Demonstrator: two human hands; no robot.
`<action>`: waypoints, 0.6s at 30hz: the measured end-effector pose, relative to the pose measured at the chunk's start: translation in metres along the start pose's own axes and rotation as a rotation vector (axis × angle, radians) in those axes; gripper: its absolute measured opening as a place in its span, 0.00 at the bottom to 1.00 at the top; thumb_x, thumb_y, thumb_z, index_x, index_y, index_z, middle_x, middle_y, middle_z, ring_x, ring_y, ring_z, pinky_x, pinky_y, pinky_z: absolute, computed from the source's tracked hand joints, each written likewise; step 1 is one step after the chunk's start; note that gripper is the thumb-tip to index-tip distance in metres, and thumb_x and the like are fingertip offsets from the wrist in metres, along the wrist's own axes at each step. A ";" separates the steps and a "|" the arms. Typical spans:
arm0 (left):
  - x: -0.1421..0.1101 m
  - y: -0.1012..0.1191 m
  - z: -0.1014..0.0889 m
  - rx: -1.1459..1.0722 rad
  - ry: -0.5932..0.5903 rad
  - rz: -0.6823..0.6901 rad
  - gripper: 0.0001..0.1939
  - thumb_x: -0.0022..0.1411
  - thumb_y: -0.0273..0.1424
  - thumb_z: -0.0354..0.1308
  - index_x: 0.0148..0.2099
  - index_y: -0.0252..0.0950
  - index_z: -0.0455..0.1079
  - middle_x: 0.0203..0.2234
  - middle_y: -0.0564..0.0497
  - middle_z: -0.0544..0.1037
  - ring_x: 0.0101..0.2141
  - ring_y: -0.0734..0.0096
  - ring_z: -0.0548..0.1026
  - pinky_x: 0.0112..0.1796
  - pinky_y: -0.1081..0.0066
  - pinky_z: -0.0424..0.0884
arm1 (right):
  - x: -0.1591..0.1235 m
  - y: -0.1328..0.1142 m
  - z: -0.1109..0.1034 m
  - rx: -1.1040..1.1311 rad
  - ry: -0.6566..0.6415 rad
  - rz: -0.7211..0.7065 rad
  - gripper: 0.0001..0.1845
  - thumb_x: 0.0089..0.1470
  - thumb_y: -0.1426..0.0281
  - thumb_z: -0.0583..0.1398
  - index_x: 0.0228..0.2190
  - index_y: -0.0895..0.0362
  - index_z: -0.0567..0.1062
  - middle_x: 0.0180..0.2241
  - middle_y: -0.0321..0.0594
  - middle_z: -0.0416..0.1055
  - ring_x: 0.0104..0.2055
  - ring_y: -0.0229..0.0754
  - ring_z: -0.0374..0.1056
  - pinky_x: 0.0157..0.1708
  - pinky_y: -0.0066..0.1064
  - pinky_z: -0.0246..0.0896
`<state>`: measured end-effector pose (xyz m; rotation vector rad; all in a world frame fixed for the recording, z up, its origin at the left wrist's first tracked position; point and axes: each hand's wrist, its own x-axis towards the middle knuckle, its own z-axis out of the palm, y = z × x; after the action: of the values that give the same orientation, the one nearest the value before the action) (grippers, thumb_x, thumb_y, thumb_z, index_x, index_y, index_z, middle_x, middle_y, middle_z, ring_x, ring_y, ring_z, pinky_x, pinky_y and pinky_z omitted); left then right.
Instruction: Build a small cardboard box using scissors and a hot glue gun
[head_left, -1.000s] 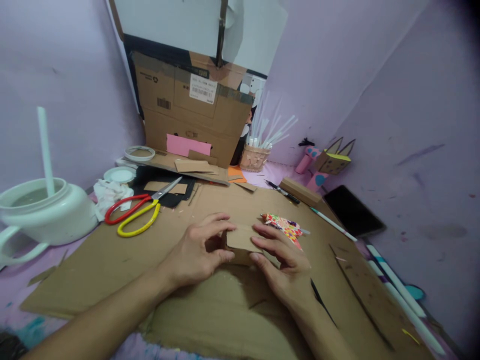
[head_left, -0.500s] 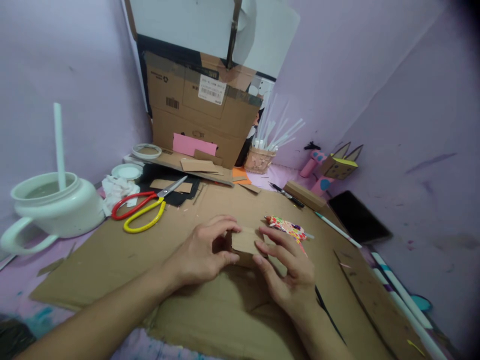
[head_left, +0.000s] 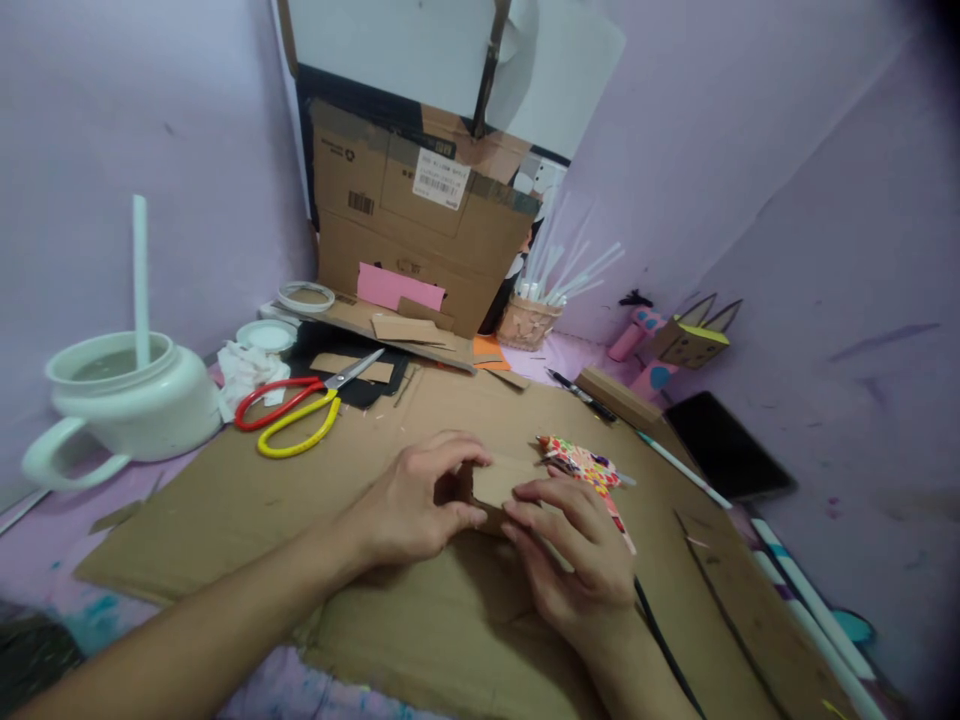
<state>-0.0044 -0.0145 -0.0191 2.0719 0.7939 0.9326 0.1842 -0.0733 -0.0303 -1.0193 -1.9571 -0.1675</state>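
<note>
Between my hands is a small cardboard box (head_left: 501,485), resting low over the cardboard sheet (head_left: 375,630). My left hand (head_left: 424,495) grips its left end, the thumb at the near edge and the fingers at the far edge. The fingertips of my right hand (head_left: 574,550) press on its top and near right edge. Just beyond the right hand lies a glue gun with a colourful floral pattern (head_left: 581,460), its black cord (head_left: 664,645) running toward me past my right wrist. The underside of the box is hidden.
Red-and-yellow-handled scissors (head_left: 300,415) lie at the left, near a white pot (head_left: 139,400) with a stick in it. A black phone-like slab (head_left: 727,445) and a pen (head_left: 581,395) lie right. Cardboard scraps (head_left: 409,330) and a basket of white sticks (head_left: 529,322) stand behind.
My right fingers have shifted from the box's right side toward its top and near edge. My left hand keeps its grip. The whole view has moved slightly.
</note>
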 end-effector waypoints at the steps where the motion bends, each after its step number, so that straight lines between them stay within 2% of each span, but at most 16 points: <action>1: 0.000 0.000 0.000 0.002 -0.001 0.003 0.17 0.50 0.25 0.61 0.44 0.36 0.68 0.46 0.45 0.71 0.48 0.59 0.69 0.45 0.65 0.69 | 0.000 0.000 0.000 0.000 0.006 -0.003 0.15 0.47 0.81 0.61 0.36 0.52 0.73 0.33 0.41 0.73 0.36 0.44 0.69 0.45 0.47 0.64; 5: -0.001 0.003 0.001 -0.035 0.000 -0.057 0.18 0.49 0.25 0.62 0.44 0.36 0.66 0.45 0.45 0.71 0.45 0.61 0.72 0.44 0.65 0.70 | 0.001 0.000 0.001 0.007 0.010 0.022 0.15 0.47 0.81 0.61 0.35 0.51 0.74 0.33 0.41 0.73 0.36 0.45 0.68 0.38 0.43 0.66; 9: -0.001 0.006 0.001 -0.207 -0.025 -0.247 0.35 0.45 0.23 0.63 0.55 0.39 0.56 0.43 0.47 0.71 0.37 0.65 0.74 0.40 0.64 0.72 | 0.000 0.000 0.001 0.018 -0.006 0.017 0.16 0.48 0.82 0.60 0.36 0.52 0.73 0.33 0.42 0.73 0.36 0.45 0.67 0.35 0.41 0.66; 12: 0.002 0.007 -0.004 -0.349 -0.106 -0.324 0.44 0.42 0.22 0.62 0.60 0.39 0.48 0.44 0.45 0.68 0.39 0.63 0.74 0.40 0.62 0.71 | -0.001 0.000 0.001 0.017 -0.019 0.014 0.15 0.48 0.83 0.60 0.36 0.53 0.73 0.34 0.42 0.72 0.37 0.44 0.66 0.37 0.41 0.65; 15: 0.006 0.006 -0.010 -0.515 -0.159 -0.361 0.42 0.40 0.19 0.57 0.59 0.36 0.51 0.49 0.41 0.65 0.45 0.60 0.70 0.43 0.61 0.68 | -0.002 0.000 0.001 0.028 -0.013 0.014 0.15 0.48 0.83 0.60 0.36 0.54 0.73 0.34 0.42 0.71 0.37 0.44 0.66 0.37 0.41 0.64; 18: 0.011 0.003 -0.014 -0.629 -0.069 -0.442 0.33 0.38 0.19 0.54 0.52 0.34 0.61 0.50 0.42 0.66 0.47 0.62 0.66 0.43 0.66 0.65 | -0.003 0.001 0.001 0.043 0.007 -0.004 0.14 0.47 0.84 0.60 0.35 0.57 0.73 0.34 0.43 0.70 0.38 0.44 0.66 0.38 0.40 0.64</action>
<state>-0.0085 -0.0026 -0.0064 1.3085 0.7565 0.7338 0.1845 -0.0740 -0.0332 -0.9855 -1.9488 -0.1309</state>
